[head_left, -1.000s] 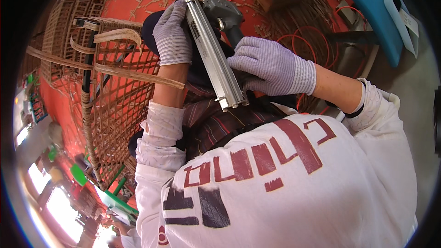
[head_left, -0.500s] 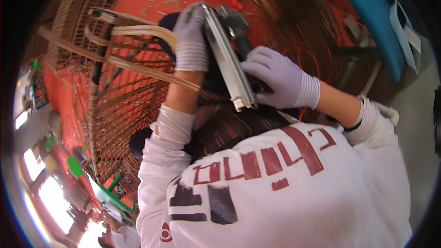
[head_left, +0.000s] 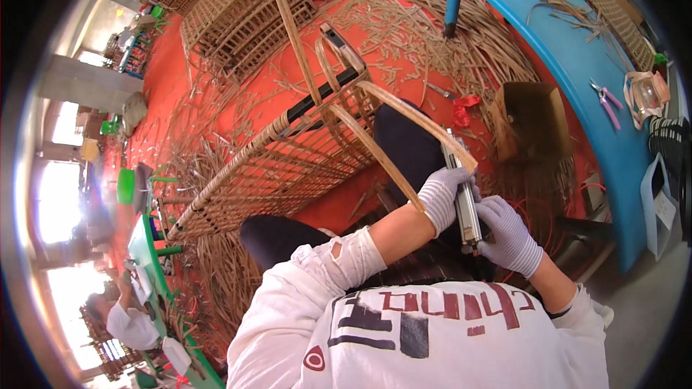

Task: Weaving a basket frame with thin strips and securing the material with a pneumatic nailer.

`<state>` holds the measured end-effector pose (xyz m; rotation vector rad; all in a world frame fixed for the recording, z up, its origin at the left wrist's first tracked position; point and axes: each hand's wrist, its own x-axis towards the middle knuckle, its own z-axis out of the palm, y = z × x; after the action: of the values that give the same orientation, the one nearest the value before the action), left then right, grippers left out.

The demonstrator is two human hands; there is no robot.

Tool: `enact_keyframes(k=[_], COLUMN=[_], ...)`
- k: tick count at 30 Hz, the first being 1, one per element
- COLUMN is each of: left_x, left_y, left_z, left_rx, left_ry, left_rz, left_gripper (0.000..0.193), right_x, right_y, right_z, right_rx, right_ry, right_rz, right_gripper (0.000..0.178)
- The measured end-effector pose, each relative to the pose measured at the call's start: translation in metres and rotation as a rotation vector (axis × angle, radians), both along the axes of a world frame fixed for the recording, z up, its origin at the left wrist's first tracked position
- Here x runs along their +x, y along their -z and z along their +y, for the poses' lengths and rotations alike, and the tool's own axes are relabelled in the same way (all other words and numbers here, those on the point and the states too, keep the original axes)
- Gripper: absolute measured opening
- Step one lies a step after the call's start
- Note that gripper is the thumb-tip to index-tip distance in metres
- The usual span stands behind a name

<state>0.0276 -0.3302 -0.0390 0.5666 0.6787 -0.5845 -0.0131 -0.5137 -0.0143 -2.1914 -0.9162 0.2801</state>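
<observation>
My left hand [head_left: 441, 198], in a pale lilac knit glove, is closed around the long metal magazine of a staple gun [head_left: 467, 220]. My right hand [head_left: 510, 236], gloved alike, grips the lower part of the gun from its right side. The gun's handle is mostly hidden beneath the magazine and my hands. Left of the gun, a woven rattan frame [head_left: 274, 173] leans across by my knees. From its near end, bent cane strips [head_left: 375, 151] reach toward my left hand; one strip's tip lies beside the top of the gun.
Stacked woven rattan panels [head_left: 245, 18] stand at the far left. Cane offcuts [head_left: 375, 36] litter the red floor. An open cardboard box [head_left: 530, 122] sits at the right. Pink-handled pliers [head_left: 607, 104] lie on the blue table [head_left: 577, 137]. A person [head_left: 130, 317] sits at the lower left.
The view has swung, so the rattan frame, hands and gun appear lower and farther right. The staple gun has stayed in both hands; the blue table and the box show more fully.
</observation>
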Motion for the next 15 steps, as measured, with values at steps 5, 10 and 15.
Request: enact_keyframes(k=[5,10,15], left_x=[-0.004,-0.007,-0.009], left_y=[-0.029,-0.051,-0.056], left_z=[-0.004,-0.008,-0.027], left_rx=[-0.192,-0.328,-0.472], left_ry=[0.080,0.173,0.307], left_rz=[-0.142,-0.256,-0.401], left_gripper=[0.017,0.031,0.042], right_x=[-0.007,-0.017,-0.015], right_y=[0.012,0.069,0.029], right_z=[-0.043,-0.044,-0.035], right_rx=[0.424,1.068,1.545], right_ry=[0.177,0.478,0.347], right_rz=[0.426,1.268,1.624], right_gripper=[0.056,0.054,0.042])
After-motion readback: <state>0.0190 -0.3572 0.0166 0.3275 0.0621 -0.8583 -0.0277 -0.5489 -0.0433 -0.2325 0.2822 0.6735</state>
